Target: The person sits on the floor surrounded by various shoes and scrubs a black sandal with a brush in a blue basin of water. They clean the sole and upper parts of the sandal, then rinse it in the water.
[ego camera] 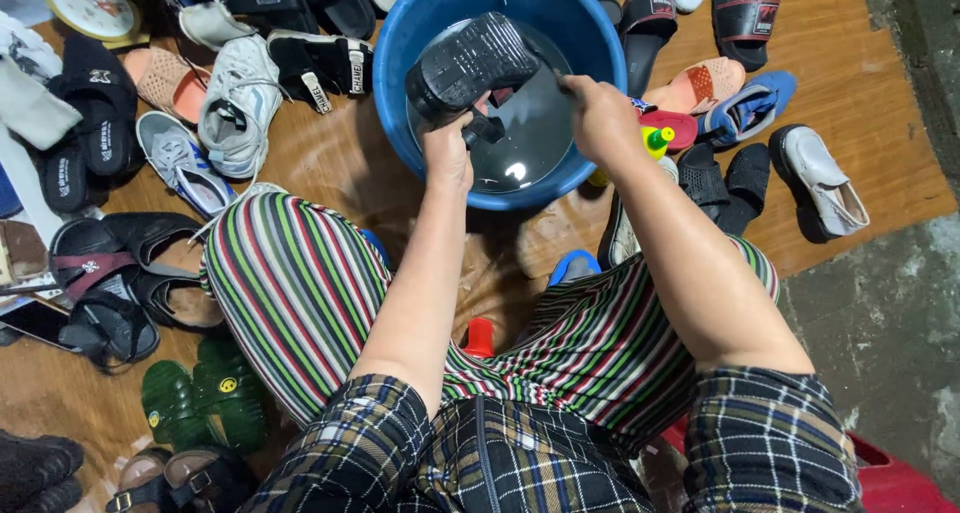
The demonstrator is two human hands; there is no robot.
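Note:
My left hand (448, 153) grips a black shoe (470, 65), sole turned up, over a blue round basin (425, 23) holding dark water. My right hand (600, 118) is closed around something thin at the shoe's far side, above the basin; what it holds is too hidden to name. Both forearms reach forward from my striped-trousered knees (300, 283), which flank the basin.
Many shoes, sandals and slippers lie on the wooden floor around the basin: white sneakers (238, 103) at left, black sandals (110, 293), green slippers (200, 398), a white shoe (825, 178) at right. A clock (92, 5) sits at top left. Concrete floor lies at right.

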